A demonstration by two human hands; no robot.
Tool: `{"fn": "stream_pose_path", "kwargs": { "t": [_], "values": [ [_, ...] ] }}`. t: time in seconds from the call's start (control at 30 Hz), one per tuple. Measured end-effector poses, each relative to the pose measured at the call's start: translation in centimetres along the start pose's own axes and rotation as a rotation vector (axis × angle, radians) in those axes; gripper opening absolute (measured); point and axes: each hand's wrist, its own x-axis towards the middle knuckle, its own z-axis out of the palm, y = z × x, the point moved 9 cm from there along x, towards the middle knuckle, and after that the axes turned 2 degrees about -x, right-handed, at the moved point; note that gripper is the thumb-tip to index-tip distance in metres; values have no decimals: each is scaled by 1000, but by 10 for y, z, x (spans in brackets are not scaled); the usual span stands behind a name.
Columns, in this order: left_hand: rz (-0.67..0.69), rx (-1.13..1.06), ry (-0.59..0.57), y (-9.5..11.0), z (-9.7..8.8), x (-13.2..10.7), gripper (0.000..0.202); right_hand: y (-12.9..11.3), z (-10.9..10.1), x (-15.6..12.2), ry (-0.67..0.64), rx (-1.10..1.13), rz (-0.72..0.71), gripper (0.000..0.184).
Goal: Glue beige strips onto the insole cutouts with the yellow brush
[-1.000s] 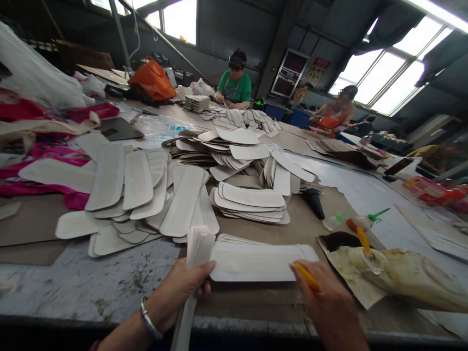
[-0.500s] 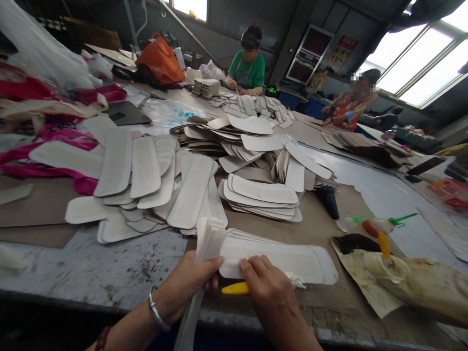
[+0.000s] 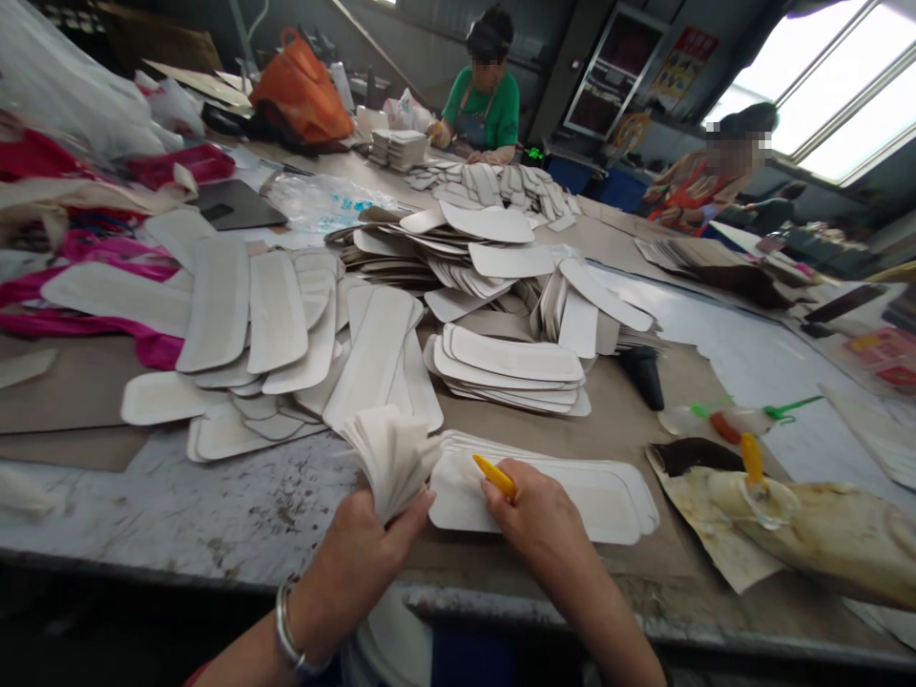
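Observation:
My left hand (image 3: 358,549) is closed around a fanned bundle of thin white strips (image 3: 390,456), held above the table's front edge. My right hand (image 3: 540,515) grips a yellow-handled brush (image 3: 493,475), its handle pointing up and left; the bristle end is hidden by the hand. Beneath that hand lies a fanned stack of long white panels with rounded corners (image 3: 608,491). A neat pile of similar panels (image 3: 511,367) rests just behind, with a loose heap of panels (image 3: 286,315) to the left.
Glue-stained cloth or bag (image 3: 830,534) with a yellow-handled tool (image 3: 753,463) lies at right. Near it are a black cone-shaped piece (image 3: 642,375) and small green-topped bottles (image 3: 737,420). Co-workers in green (image 3: 493,105) and orange (image 3: 687,196) stand across the table.
The strips in my left hand have spread into a fan and shifted left. My right hand has lifted and turned the brush, so its handle now points upward over the panels.

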Motion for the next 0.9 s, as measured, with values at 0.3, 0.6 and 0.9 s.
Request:
{"fn": "stream_pose_path", "kwargs": {
  "t": [0.3,0.6,0.9],
  "values": [
    [416,987,-334,27,66,-26,58,-3,3,7,-163,39,-32,15],
    [432,950,-349,23,70,-29,39,2,5,5,-102,80,-20,15],
    [391,894,-371,13,72,-30,66,-4,-2,0,-119,100,-45,24]
  ]
}}
